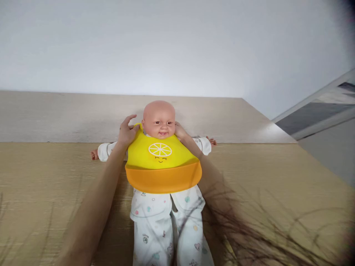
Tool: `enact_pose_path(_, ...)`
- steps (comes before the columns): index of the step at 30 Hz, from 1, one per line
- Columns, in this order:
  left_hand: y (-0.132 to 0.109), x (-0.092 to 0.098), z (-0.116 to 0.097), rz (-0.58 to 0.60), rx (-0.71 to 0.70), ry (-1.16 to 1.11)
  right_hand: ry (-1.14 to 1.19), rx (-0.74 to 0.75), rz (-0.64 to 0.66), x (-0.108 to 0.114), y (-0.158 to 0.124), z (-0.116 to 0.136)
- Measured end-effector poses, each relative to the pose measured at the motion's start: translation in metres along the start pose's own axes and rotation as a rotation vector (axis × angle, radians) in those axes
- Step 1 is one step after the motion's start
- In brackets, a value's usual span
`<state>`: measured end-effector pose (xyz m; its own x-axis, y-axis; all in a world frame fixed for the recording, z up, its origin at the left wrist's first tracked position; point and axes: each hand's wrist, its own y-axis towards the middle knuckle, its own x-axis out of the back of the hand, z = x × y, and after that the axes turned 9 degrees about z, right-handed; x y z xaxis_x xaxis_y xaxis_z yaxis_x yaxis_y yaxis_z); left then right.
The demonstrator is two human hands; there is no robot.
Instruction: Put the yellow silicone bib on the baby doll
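Note:
A bald baby doll (159, 118) lies face up in white printed clothes. On its chest rests a yellow bib (138, 151) with a lemon-slice print and an orange catch pocket (163, 180). My left hand (128, 131) is at the bib's upper left edge beside the doll's neck. Its thumb presses on the bib there, while the index finger sticks out above. On the other side of the neck, my right hand (181, 131) reaches in close under the doll's cheek. Its fingertips are hidden behind the head and the bib's edge.
The doll lies on a light wooden surface (266, 173), with a seam across it level with the doll's arms. A pale wall (166, 44) stands behind. At the right is a grey-and-white structure (318, 107). Blurred dark strands of hair cross the lower right.

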<state>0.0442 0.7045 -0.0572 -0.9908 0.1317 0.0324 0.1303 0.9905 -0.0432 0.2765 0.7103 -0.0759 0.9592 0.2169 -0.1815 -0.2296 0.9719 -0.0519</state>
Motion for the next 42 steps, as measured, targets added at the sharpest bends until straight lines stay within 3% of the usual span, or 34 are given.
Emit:
enact_pose_path(4, -0.002, -0.002, 0.0, 0.106, 0.003, -0.028, 0.095, 0.019, 0.046, 0.001, 0.0, 0.0)
enact_pose_path(8, -0.004, -0.007, -0.002, 0.214, -0.013, -0.023, -0.017, 0.041, 0.007, 0.002, 0.003, 0.003)
enact_pose_path(14, 0.0, -0.006, 0.0, 0.104, -0.078, -0.026, -0.335, 0.112, -0.12, 0.001, 0.011, 0.021)
enact_pose_path(21, 0.003, -0.004, -0.008, -0.009, 0.024, -0.096, -0.301, 0.026, -0.161, -0.011, 0.004, 0.035)
enact_pose_path(29, 0.001, 0.007, -0.011, -0.167, 0.107, -0.151, -0.275, 0.005, -0.165, -0.003, 0.01, 0.023)
enact_pose_path(34, 0.011, 0.012, 0.002, -0.128, 0.205, -0.2, -0.31, -0.055, -0.175, -0.003, 0.011, 0.016)
enact_pose_path(42, 0.018, 0.018, 0.017, -0.07, 0.126, -0.153, -0.387, -0.087, -0.207, -0.007, 0.004, 0.022)
